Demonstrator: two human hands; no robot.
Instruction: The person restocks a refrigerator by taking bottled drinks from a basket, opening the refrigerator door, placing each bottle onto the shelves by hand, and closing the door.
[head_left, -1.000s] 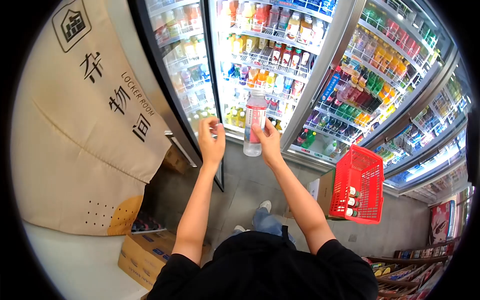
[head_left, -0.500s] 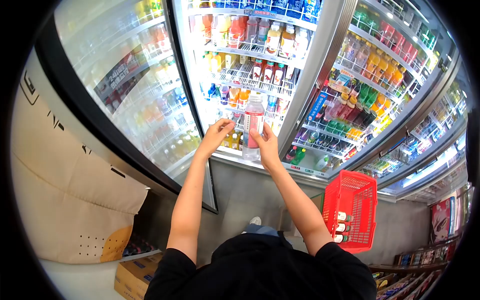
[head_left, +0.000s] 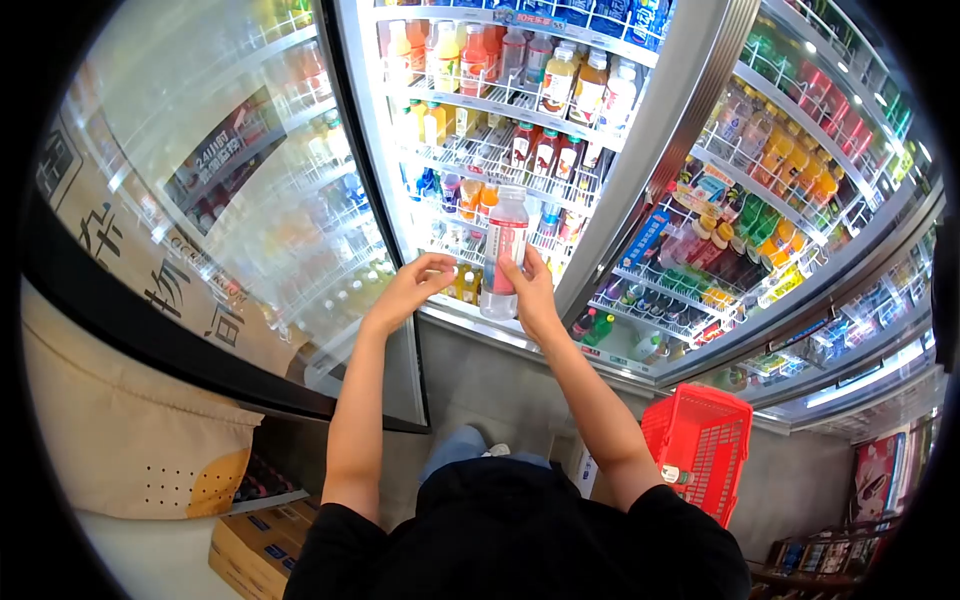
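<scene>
My right hand [head_left: 530, 283] grips a clear plastic drink bottle [head_left: 506, 250] with a pink and white label, held upright in front of the open fridge. The thumb lies across the label and the fingers wrap behind its right side. To the left of the bottle, my left hand [head_left: 415, 287] is apart from it, fingers bent and spread, with nothing in them. Behind the bottle, fridge shelves [head_left: 490, 100] carry rows of juice bottles, among them dark ones with red and green caps [head_left: 545, 148].
A glass fridge door [head_left: 240, 200] stands open on my left. More closed fridges [head_left: 760, 180] line the right. On the floor to my right is a red shopping basket [head_left: 715, 450] with bottles inside. Cardboard boxes [head_left: 262, 550] are at the lower left.
My view has shifted slightly, and the basket appears lower. The left hand has moved a little left and down, away from the bottle. My right hand keeps its grip on the bottle.
</scene>
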